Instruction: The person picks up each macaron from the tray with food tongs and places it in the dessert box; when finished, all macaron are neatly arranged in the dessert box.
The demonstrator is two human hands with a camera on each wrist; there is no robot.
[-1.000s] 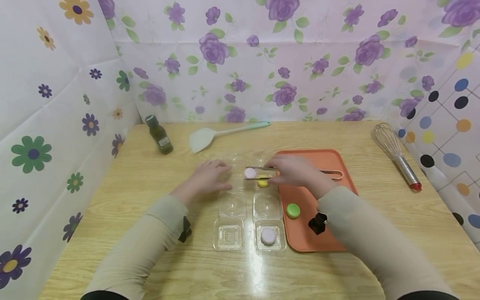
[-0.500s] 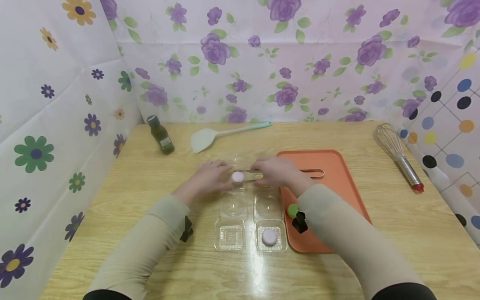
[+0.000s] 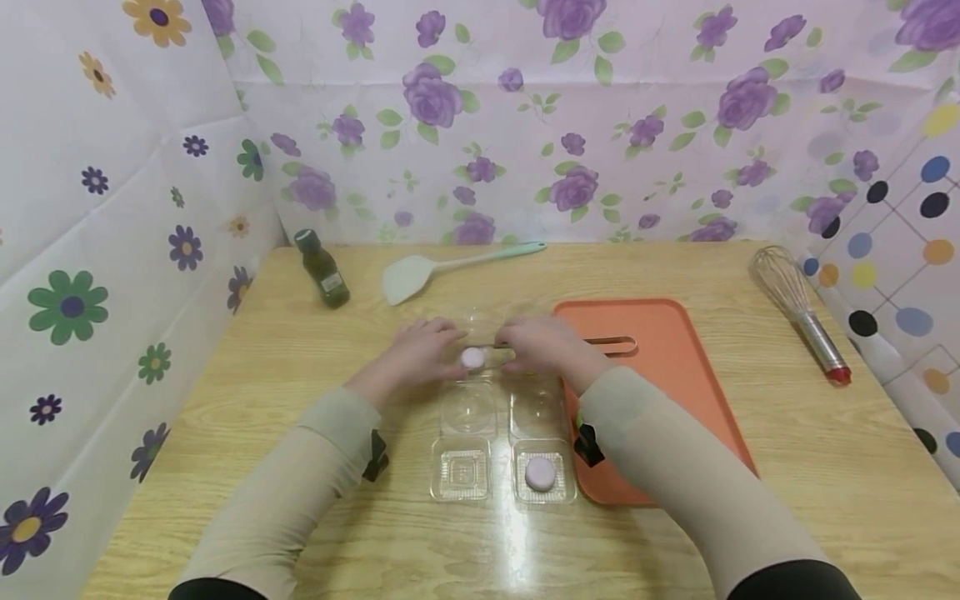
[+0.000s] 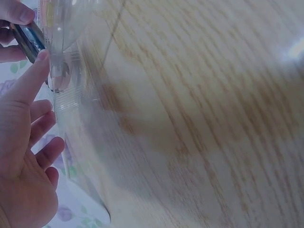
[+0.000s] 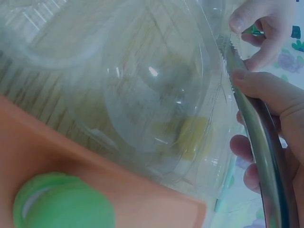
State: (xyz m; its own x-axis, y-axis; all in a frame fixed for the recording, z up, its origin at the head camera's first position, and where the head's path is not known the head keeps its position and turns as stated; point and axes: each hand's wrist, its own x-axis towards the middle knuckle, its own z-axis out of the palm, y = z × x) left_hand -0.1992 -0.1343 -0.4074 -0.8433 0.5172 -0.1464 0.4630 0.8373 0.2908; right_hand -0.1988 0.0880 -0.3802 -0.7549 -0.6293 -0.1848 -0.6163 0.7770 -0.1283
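Observation:
My right hand (image 3: 547, 346) grips metal tongs (image 5: 263, 147), with the thumb on one arm and fingers round the other. At the tongs' tips, over the back left clear plastic box (image 3: 474, 375), is a pale lilac macaron (image 3: 472, 358). My left hand (image 3: 422, 354) is at that box's left side, thumb and fingers spread at its edges. A yellow macaron (image 5: 194, 137) shows through clear plastic beside the right hand. Another lilac macaron (image 3: 540, 474) sits in the front right box (image 3: 517, 492); the front left box (image 3: 459, 473) holds nothing.
An orange tray (image 3: 660, 400) lies at the right, with a green macaron (image 5: 69, 204) mostly hidden by the right wrist in the head view. Behind are a spatula (image 3: 408, 279) and a dark bottle (image 3: 324, 271). A whisk (image 3: 802, 312) lies at the far right.
My right hand has moved left with the tongs, bringing the lilac macaron over the back left box beside my left hand. My left hand has stayed in place.

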